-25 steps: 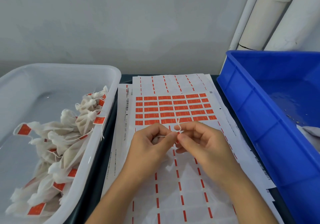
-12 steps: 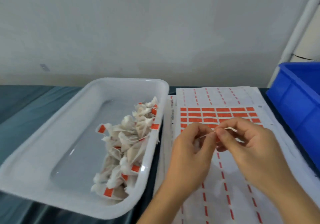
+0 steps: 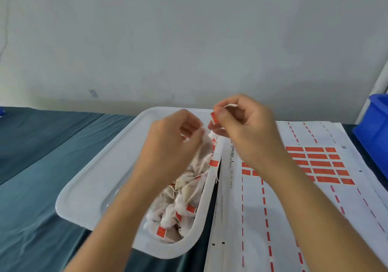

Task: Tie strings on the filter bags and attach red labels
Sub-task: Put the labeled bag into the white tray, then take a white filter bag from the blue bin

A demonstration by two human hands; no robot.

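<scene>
Over the white tray [image 3: 100,166] my left hand [image 3: 174,141] grips the top of a white filter bag [image 3: 202,147], which hangs down toward the pile. My right hand [image 3: 245,129] pinches the bag's white string [image 3: 230,105], with a red label [image 3: 214,118] at my fingertips. Both hands are raised above the tray's right rim. Several tied filter bags with red labels [image 3: 180,208] lie heaped in the tray's right half. A sheet of red labels [image 3: 321,164] lies flat to the right of the tray.
A blue bin [image 3: 375,129] stands at the far right edge. Peeled label sheets [image 3: 273,219] with red dashes cover the table on the right. A teal cloth [image 3: 42,166] covers the table at the left. A grey wall rises behind.
Both hands have risen and moved left from above the label sheet to above the tray, carrying the bag, string and label. The view has swung left, so the blue bin is nearly out of sight.
</scene>
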